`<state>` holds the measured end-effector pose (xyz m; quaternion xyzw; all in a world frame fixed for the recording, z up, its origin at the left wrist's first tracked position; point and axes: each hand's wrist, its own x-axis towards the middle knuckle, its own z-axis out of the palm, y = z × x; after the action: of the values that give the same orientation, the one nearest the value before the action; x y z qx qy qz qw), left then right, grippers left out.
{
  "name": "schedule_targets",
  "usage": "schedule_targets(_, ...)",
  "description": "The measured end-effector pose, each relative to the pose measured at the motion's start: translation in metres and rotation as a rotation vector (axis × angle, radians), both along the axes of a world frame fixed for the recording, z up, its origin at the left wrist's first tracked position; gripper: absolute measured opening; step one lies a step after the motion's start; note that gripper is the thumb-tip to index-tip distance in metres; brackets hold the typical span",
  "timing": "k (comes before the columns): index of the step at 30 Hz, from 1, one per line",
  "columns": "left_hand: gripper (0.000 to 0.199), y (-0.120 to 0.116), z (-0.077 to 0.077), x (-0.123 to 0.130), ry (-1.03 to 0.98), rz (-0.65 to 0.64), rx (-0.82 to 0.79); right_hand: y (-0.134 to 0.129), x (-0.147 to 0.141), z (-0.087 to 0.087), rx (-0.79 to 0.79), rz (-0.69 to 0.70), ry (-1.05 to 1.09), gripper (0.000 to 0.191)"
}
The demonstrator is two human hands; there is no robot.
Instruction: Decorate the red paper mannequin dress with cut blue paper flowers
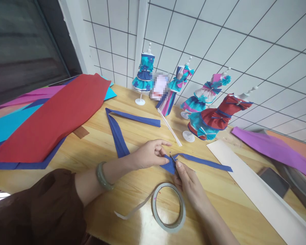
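Note:
My left hand [151,153] pinches a piece of blue crepe paper [169,166] between thumb and fingers, with the index finger stretched out. My right hand [188,175] is closed around small scissors [172,158], whose blades lie at the paper's upper edge; their handles are mostly hidden by the fingers. A narrow blue strip [206,161] runs off to the right from the blades. Behind my left wrist lies a longer folded blue strip [117,136]. Close below my hands is a roll of tape [155,207] with a loose end trailing left.
Red sheets [53,115] over other coloured paper cover the table's left side. Several dressed mini mannequins, including a red-and-teal one [214,117], stand along the tiled wall. A white strip [168,127] lies mid-table. At right are a pale sheet [252,190], a phone [274,182] and purple paper [270,148].

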<state>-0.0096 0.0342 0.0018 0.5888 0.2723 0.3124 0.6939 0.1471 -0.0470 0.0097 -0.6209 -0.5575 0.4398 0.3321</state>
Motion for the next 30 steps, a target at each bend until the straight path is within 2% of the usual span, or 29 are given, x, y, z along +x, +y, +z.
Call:
schedule_targets(12, 0.057, 0.0013, 0.0001, -0.0018, -0.004, -0.032, -0.039, 0.0021, 0.001, -0.0016, 0.007, 0.01, 0.031, 0.044)
schedule_targets(17, 0.064, 0.0029, -0.002, -0.0035, 0.028, -0.08, -0.091, 0.0029, 0.0042, -0.0046, -0.027, -0.043, 0.232, 0.042)
schedule_targets(21, 0.069, 0.0027, -0.0049, -0.0044, 0.055, -0.159, -0.114, 0.0026, 0.0043, -0.0048, -0.096, -0.025, 0.35, 0.046)
schedule_targets(25, 0.073, 0.0011, -0.0046, -0.0047, 0.075, -0.214, -0.109, 0.0028, 0.0019, -0.0021, -0.14, 0.031, 0.287, 0.042)
schedule_targets(30, 0.07, 0.0004, -0.0027, -0.0047, 0.103, -0.252, -0.088, 0.0031, 0.0016, 0.0007, -0.116, 0.112, 0.228, 0.038)
